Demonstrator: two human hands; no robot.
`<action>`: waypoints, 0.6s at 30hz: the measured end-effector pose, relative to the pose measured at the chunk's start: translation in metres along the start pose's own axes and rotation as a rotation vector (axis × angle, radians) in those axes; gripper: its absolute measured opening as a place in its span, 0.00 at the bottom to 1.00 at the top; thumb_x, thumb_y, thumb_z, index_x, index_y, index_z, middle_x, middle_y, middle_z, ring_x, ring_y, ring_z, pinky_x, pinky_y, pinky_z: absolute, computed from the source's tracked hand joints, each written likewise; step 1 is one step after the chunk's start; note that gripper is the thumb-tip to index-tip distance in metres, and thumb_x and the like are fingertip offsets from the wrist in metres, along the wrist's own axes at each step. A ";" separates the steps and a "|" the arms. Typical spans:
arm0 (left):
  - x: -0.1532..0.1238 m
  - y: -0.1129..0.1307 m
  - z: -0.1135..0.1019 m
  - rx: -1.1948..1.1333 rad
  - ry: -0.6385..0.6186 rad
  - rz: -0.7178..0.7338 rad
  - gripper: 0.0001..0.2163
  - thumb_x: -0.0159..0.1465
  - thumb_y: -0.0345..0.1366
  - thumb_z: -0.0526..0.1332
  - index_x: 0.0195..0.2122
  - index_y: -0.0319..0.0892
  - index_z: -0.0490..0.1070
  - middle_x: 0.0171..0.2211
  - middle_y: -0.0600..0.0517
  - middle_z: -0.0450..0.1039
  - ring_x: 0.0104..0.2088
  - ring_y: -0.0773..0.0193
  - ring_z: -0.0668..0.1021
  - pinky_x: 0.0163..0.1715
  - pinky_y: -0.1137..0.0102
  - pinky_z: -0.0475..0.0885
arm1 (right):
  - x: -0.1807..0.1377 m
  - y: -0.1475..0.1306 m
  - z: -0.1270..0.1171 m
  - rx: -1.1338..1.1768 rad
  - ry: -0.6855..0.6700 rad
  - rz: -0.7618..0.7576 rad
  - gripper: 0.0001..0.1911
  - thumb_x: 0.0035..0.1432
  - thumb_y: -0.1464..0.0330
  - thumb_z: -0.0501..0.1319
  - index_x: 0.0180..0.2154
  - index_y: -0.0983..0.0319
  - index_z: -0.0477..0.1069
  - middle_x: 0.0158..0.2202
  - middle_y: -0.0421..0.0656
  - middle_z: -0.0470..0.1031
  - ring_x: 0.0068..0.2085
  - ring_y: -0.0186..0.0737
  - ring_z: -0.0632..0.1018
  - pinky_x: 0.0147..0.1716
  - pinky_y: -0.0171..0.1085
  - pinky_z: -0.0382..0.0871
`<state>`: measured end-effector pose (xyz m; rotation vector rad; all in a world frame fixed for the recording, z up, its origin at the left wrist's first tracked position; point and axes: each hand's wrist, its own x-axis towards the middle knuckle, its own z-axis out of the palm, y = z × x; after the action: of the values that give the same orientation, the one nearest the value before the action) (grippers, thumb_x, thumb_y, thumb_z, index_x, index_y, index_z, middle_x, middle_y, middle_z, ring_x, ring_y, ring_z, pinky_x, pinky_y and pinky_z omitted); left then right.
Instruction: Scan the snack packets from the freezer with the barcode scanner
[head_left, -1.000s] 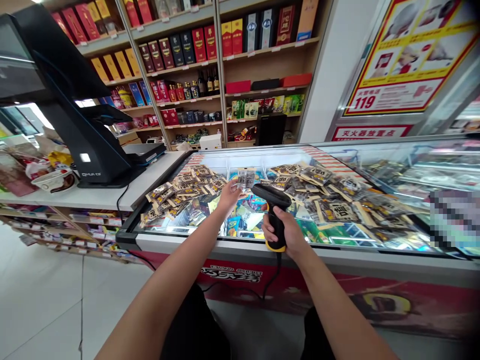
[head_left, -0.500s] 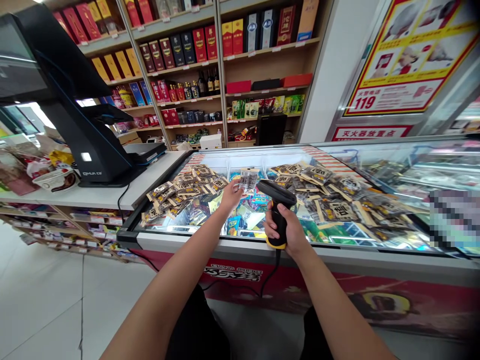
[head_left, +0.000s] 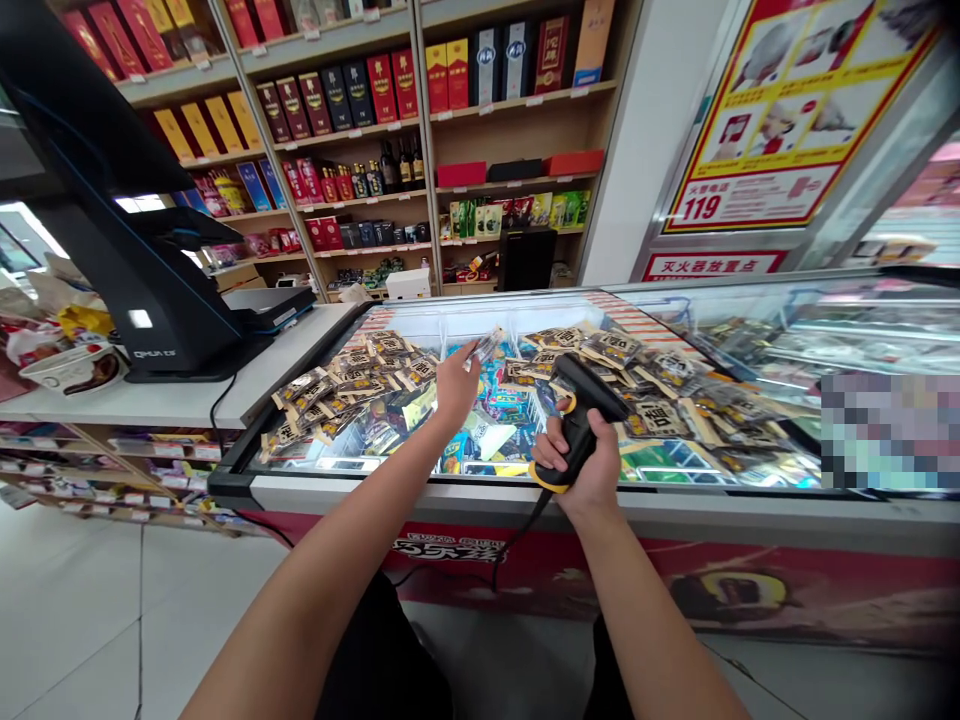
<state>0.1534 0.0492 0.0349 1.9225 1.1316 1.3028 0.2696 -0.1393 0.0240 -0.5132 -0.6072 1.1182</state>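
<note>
- A shop: a long glass-topped chest freezer (head_left: 450, 492), brown snack packets (head_left: 352, 368) heaped on its lid.
- Behind it, tall wooden shelves (head_left: 517, 101) of boxed goods, price-tagged.
- Left of it, a black till terminal (head_left: 142, 290) on a white bench (head_left: 187, 403).

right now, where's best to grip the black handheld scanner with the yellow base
Probably the slim handle of the black handheld scanner, from the near side, where the right hand wraps: it slants toward you, its wide head points away over the glass freezer lid.

From the left hand (head_left: 454, 385), bare freezer glass (head_left: 450, 325) lies open at 12 o'clock; the left packet heap (head_left: 337, 385) blocks 9 o'clock, the barcode scanner (head_left: 592, 390) and right packet heap (head_left: 675, 395) 3 o'clock.
</note>
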 end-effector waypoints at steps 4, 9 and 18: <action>0.021 0.036 0.025 0.321 -0.102 0.130 0.20 0.78 0.38 0.56 0.67 0.45 0.77 0.53 0.39 0.84 0.54 0.43 0.83 0.56 0.55 0.76 | 0.001 -0.001 -0.004 0.061 0.147 -0.157 0.21 0.58 0.49 0.70 0.38 0.55 0.67 0.21 0.30 0.59 0.17 0.27 0.60 0.20 0.30 0.61; 0.041 0.064 0.071 0.592 -0.222 0.356 0.18 0.77 0.35 0.56 0.62 0.46 0.81 0.51 0.39 0.83 0.60 0.45 0.79 0.61 0.55 0.71 | 0.003 0.000 -0.003 0.091 0.234 -0.203 0.21 0.57 0.50 0.71 0.39 0.55 0.66 0.21 0.29 0.59 0.17 0.27 0.59 0.20 0.30 0.60; 0.015 0.043 0.093 0.428 -0.431 0.425 0.20 0.76 0.41 0.59 0.66 0.47 0.76 0.70 0.42 0.72 0.67 0.41 0.75 0.73 0.41 0.57 | 0.004 0.001 -0.004 0.052 0.214 -0.184 0.21 0.57 0.49 0.70 0.39 0.55 0.67 0.21 0.30 0.59 0.17 0.28 0.60 0.19 0.31 0.61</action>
<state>0.2563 0.0420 0.0412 2.7092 0.8512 0.8013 0.2729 -0.1359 0.0213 -0.5131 -0.4285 0.8895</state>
